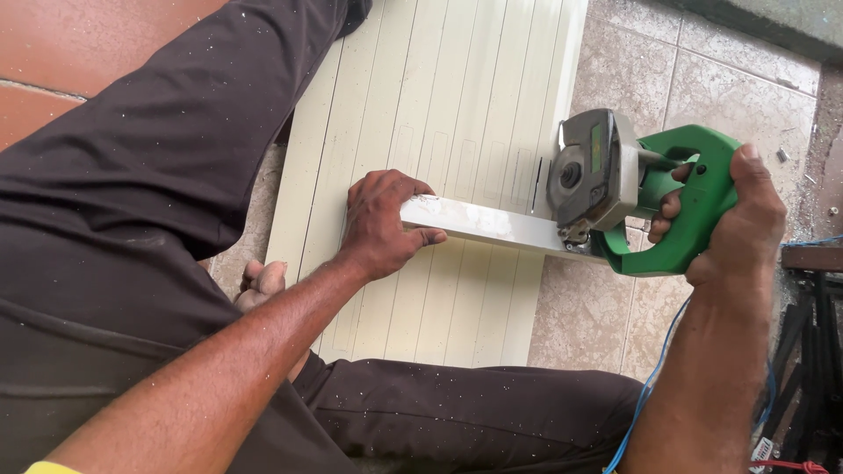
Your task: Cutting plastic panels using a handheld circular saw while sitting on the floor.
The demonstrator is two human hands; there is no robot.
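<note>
A green handheld circular saw (pixel 645 197) was gripped by its handle in the closed right hand (pixel 742 215), its blade guard set against a pale straight-edge bar (pixel 492 224); the bar was pressed flat by the left hand (pixel 382 224) onto a cream ribbed panel (pixel 439 114) laid on the tiled floor (pixel 729 96)

Cutting disc hidden inside the grey guard (pixel 587 167) of the green saw (pixel 676 211). Ribbed panel (pixel 439 132) cut off at the top edge. Blue cord (pixel 654 373) leaves the frame below.
</note>
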